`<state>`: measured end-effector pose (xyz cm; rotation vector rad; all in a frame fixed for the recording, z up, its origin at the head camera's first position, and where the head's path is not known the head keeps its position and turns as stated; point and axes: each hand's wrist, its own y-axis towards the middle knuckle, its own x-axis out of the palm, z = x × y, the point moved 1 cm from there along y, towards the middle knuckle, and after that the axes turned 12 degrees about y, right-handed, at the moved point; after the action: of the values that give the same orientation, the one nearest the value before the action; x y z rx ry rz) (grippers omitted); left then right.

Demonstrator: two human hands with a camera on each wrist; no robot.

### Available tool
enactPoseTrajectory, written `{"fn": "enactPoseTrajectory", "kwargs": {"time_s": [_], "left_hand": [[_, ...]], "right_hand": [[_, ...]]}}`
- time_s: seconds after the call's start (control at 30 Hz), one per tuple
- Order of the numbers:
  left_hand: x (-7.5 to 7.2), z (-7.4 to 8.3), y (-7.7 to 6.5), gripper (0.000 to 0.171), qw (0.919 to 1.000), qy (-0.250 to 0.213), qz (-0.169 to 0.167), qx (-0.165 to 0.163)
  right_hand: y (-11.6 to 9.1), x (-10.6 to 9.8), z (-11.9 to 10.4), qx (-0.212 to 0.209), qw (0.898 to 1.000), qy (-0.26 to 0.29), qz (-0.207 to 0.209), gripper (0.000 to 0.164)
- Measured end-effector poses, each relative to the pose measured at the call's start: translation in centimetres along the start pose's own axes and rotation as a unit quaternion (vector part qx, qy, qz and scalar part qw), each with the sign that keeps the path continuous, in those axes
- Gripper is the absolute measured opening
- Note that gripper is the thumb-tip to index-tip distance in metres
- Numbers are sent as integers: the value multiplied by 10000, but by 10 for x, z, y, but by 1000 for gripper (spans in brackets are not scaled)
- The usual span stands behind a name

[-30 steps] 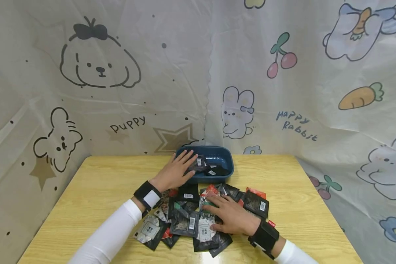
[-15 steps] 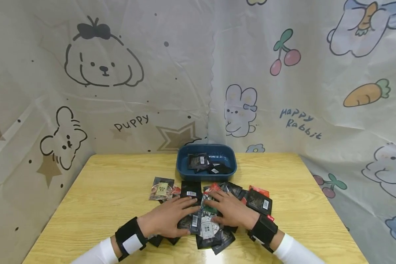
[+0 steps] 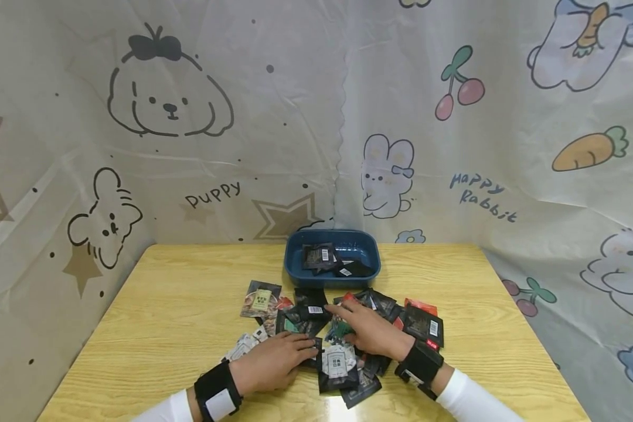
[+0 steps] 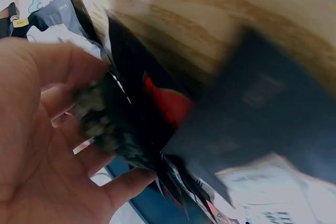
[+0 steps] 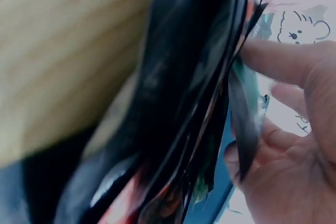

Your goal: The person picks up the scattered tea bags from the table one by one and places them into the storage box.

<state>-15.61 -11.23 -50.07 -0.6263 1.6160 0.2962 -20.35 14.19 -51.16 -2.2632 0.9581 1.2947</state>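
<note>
Small flat food packets, mostly black with white, red or green prints, lie in a loose pile in the head view. My left hand (image 3: 273,362) is at the pile's near left, its fingers over a black packet (image 3: 312,358). In the left wrist view its thumb and fingers curl about a dark packet with a mottled green print (image 4: 113,121). My right hand (image 3: 377,333) rests over the pile's middle, fingers loosely spread on a green-printed packet (image 3: 339,329). In the right wrist view its thumb touches the edges of upright-looking packets (image 5: 210,77). A white-labelled packet (image 3: 337,364) lies between the hands.
A blue plastic basket (image 3: 371,272) stands behind the pile, with a few black packets (image 3: 319,257) on its left and middle. A packet with a yellow label (image 3: 261,299) lies at the pile's far left. Others (image 3: 424,325) lie at the right on the wooden table (image 3: 190,293).
My left hand has come back from over the basket to the near left of the pile, uncovering the packets in the basket. My right hand has stayed over the pile.
</note>
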Motion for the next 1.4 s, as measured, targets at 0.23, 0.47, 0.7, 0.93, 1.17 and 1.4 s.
{"fn": "enactPoseTrajectory", "kwargs": {"time_s": [0.23,0.47,0.7,0.93,1.17,1.4], "left_hand": [[-4,-4,0,39,9985,-168,520,-95],[-7,-6,-5,46,9957,-401,830,-115],[-14,-3,-11,43,9927,-589,1052,97],[-21,0,-14,47,9905,-223,1327,272],[-30,3,-13,43,9910,-164,1314,173],[-47,-11,-15,47,9899,-28,1402,-187]], "right_hand": [[1,-16,-4,-113,9986,467,206,52],[6,-54,-3,-587,9941,367,836,32],[29,-104,7,-834,9848,-105,1523,37],[61,-129,17,-894,9791,-487,1761,37],[80,-125,31,-989,9770,-727,1743,34],[84,-124,41,-233,9944,-474,918,55]]}}
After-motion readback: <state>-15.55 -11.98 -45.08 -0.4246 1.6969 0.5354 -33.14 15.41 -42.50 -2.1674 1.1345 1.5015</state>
